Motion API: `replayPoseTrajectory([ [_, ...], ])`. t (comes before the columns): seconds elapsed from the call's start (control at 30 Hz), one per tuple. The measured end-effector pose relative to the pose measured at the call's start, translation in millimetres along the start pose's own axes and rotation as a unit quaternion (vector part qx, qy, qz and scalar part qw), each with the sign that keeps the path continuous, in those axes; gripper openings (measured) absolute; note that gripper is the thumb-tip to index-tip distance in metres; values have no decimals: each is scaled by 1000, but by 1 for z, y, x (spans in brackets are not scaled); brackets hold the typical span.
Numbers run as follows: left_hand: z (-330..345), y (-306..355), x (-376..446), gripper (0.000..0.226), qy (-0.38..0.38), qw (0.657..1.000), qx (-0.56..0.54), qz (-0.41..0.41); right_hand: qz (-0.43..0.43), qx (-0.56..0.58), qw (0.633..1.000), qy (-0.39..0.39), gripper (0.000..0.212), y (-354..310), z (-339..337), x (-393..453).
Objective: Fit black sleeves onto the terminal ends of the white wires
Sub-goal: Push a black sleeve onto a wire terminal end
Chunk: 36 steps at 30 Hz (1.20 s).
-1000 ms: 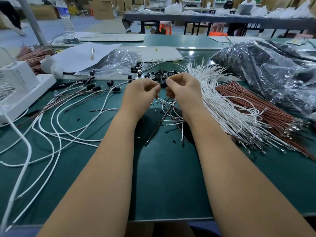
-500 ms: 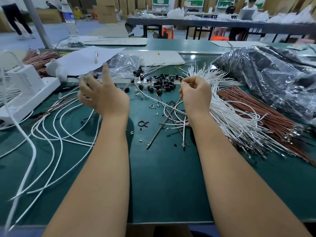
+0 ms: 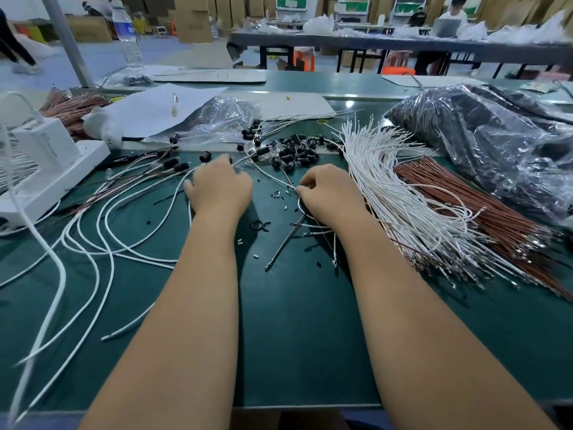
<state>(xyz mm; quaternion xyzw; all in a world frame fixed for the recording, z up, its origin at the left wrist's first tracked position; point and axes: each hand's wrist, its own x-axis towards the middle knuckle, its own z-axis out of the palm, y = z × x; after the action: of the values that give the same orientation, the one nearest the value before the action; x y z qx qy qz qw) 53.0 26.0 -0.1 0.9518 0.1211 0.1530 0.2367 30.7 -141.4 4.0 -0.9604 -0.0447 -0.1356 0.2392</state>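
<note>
1. The room is a big workshop with brown cardboard boxes and long tables far back. A person point(image 3: 451, 10) sits there at a laptop.
2. The near table point(image 3: 297, 336) has a smooth dark green top.
3. A pile of small black sleeves point(image 3: 294, 152) lies in the middle, past both hands. Each one is a short, shiny tube.
4. A thick bunch of thin white wires point(image 3: 400, 193) fans out just right of the right hand. Their far tips are bare and their near ends have little metal bits.
5. A bunch of red-brown wires point(image 3: 483, 209) lies beside the white bunch, on its right.
6. A crinkly clear plastic bag point(image 3: 483, 144) full of dark things sits at the far right.
7. On the left, long white wires point(image 3: 93, 237) curl in loops. Some already wear black sleeves point(image 3: 175, 165) on their far ends.
8. A white plastic box point(image 3: 46, 169) stands at the left edge. I cannot read any words on it.
9. White paper point(image 3: 148, 110) and a second clear bag point(image 3: 223, 116) lie behind the sleeves. A water bottle point(image 3: 127, 35) stands farther back; its label is too blurry to read.
10. Tiny black and silver bits and a thin metal rod point(image 3: 285, 243) lie between the arms.
11. The left hand point(image 3: 221, 187) rests palm down with its fingers curled over the wires. I cannot tell if it holds anything.
12. The right hand point(image 3: 328, 193) pinches one white wire point(image 3: 273, 176) with its fingertips. That wire runs toward the sleeve pile.
</note>
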Motion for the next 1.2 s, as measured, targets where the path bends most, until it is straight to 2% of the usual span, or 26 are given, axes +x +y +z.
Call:
replayPoseTrajectory([
  [0.13, -1, -10, 3, 51, -62, 995, 64, -53, 9, 15, 1000, -6, 17, -1, -2, -1],
  [0.27, -4, -15, 5, 55, -69, 987, 94, -107, 6, 21, 1000, -1, 16, -1, -1, -2],
  [0.4, -8, -15, 2, 60, -67, 981, 107, -147, 30, 126, 987, 93, 10, 1, -4, 1],
  [0.53, -9, -12, -1, 56, -65, 983, 98, -143, 75, 206, 961, 170, 10, 5, -9, 4],
  [0.6, -8, -9, 0, 53, -30, 991, 68, -114, 88, 229, 952, 180, 10, 6, -10, 4],
  [0.7, -6, -4, 0, 50, 41, 999, -20, -10, 99, 253, 947, 172, 11, 6, -10, 5],
  [0.77, -4, 0, 0, 51, 2, 997, -73, 36, 101, 265, 946, 159, 14, 6, -10, 6],
  [0.83, 1, 4, -3, 51, -61, 995, -55, 61, 101, 262, 949, 143, 24, 6, -9, 5],
  [0.97, 3, 11, -8, 39, -90, 986, -79, 120, 117, 291, 941, 129, 41, 5, -11, 5],
  [1.07, 5, 18, -11, 32, -100, 980, -57, 160, 114, 313, 930, 156, 30, 7, -11, 6],
  [1.2, 10, 21, -11, 31, -81, 981, -57, 169, 120, 295, 928, 192, 23, 8, -13, 6],
])
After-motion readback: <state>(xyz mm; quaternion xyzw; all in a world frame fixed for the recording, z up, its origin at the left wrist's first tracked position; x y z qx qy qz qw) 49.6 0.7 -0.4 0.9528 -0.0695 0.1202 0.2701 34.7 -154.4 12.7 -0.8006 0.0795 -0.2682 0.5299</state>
